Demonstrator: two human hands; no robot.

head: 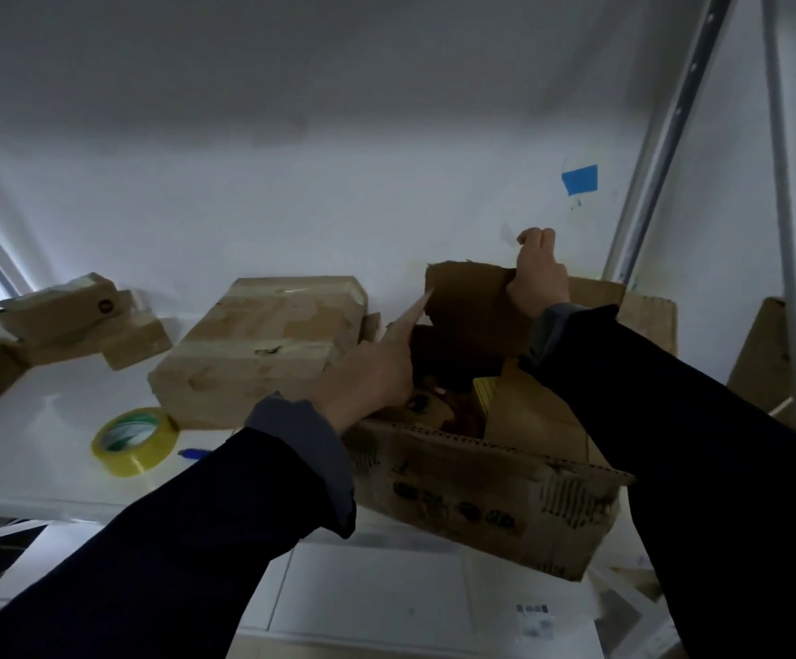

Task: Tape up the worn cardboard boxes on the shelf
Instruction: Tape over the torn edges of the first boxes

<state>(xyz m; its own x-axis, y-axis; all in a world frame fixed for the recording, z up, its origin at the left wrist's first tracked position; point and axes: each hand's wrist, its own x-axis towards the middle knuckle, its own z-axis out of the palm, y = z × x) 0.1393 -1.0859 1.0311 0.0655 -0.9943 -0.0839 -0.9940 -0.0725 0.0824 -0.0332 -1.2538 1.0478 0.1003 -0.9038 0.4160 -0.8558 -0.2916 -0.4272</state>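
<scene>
Right hand (539, 273) grips far flap (469, 297) of open cardboard box (481, 487); left hand (371, 379), fingers straight, presses side flap (407, 321). Fold flaps flat before fetching tape roll (135, 440).

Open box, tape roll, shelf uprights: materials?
Open brown box: corrugated cardboard, matte, with torn, fluted edges showing. Yellowish tape roll: glossy, translucent plastic film, probably on a card core. Grey shelf upright: looks like painted metal, with a smooth sheen and punched holes.
</scene>
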